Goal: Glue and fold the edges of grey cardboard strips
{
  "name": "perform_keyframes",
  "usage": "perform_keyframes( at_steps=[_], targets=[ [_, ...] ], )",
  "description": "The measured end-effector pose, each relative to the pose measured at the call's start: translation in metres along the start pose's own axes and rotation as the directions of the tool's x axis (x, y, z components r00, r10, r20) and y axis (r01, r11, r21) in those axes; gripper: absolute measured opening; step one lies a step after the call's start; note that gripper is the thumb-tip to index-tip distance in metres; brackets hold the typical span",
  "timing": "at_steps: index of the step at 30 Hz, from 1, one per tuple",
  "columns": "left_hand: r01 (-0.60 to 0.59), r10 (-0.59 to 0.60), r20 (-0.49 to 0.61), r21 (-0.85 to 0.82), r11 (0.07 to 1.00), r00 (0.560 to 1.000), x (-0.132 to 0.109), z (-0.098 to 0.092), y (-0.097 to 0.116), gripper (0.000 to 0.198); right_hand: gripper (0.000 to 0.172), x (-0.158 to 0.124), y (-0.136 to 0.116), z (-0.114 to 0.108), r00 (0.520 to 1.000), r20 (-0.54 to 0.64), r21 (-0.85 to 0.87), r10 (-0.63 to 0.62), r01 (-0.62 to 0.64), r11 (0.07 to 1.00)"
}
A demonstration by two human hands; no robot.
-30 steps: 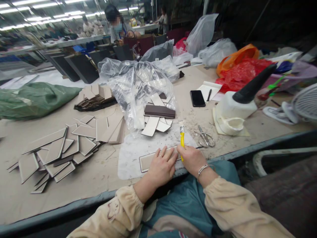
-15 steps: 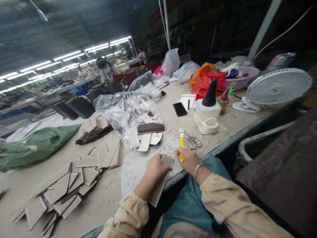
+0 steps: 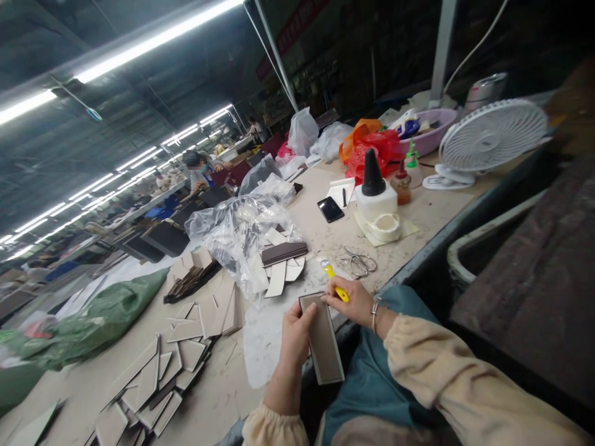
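My left hand (image 3: pixel 296 334) grips a long beige panel (image 3: pixel 328 350) with dark edging, its thumb lying on the upper face. The panel slants over my lap at the table's front edge. In my right hand (image 3: pixel 357 303) is a yellow-handled brush (image 3: pixel 328 270), its pale tip pointing away from me; the fingertips are also at the panel's upper right corner. Just beyond this hand lie metal scissors (image 3: pixel 361 263). Ahead of my left hand, a stack of dark strips (image 3: pixel 284 253) rests on white pieces (image 3: pixel 277 279).
A heap of similar panels (image 3: pixel 149 381) covers the left of the table. Clear plastic bags (image 3: pixel 223 226) lie behind. A black-capped white bottle (image 3: pixel 383 201), phone (image 3: pixel 330 209) and fan (image 3: pixel 495 136) stand to the right. A co-worker (image 3: pixel 198 170) is in the distance.
The panel has swung round and been raised, its far end now close to my right hand. The brush has tilted leftward. My view has shifted, showing more ceiling.
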State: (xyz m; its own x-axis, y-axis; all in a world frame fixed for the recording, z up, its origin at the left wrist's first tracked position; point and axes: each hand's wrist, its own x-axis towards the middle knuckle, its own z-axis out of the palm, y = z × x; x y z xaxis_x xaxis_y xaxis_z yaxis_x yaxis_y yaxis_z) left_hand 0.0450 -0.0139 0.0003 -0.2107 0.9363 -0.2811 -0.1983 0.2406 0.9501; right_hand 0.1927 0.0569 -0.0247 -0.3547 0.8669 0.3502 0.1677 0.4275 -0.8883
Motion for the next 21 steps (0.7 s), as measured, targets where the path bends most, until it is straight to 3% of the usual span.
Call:
perform_keyframes(
  at_steps=[5, 10, 15, 21],
  targets=[
    [-0.025, 0.025, 0.003, -0.072, 0.997, 1.000, 0.000, 0.006, -0.001, 0.038, 0.015, 0.000, -0.002, -0.003, 1.000, -0.015, 0.042, 0.006, -0.005, 0.999],
    [-0.025, 0.011, -0.092, -0.150, 0.988, 0.996, 0.004, 0.010, -0.001, 0.036, 0.016, 0.000, 0.000, -0.002, 0.999, 0.031, 0.056, -0.021, 0.019, 0.998],
    [-0.059, 0.047, -0.145, -0.078, 0.995, 0.988, 0.009, 0.008, -0.012, 0.036, 0.014, -0.001, 0.003, 0.001, 0.999, 0.050, 0.042, -0.011, 0.009, 0.999],
    [-0.166, 0.178, -0.197, 0.074, 0.983, 0.964, 0.007, 0.000, -0.024, 0.035, 0.012, -0.001, 0.002, 0.003, 0.998, 0.068, 0.071, 0.010, -0.015, 0.997]
  ],
)
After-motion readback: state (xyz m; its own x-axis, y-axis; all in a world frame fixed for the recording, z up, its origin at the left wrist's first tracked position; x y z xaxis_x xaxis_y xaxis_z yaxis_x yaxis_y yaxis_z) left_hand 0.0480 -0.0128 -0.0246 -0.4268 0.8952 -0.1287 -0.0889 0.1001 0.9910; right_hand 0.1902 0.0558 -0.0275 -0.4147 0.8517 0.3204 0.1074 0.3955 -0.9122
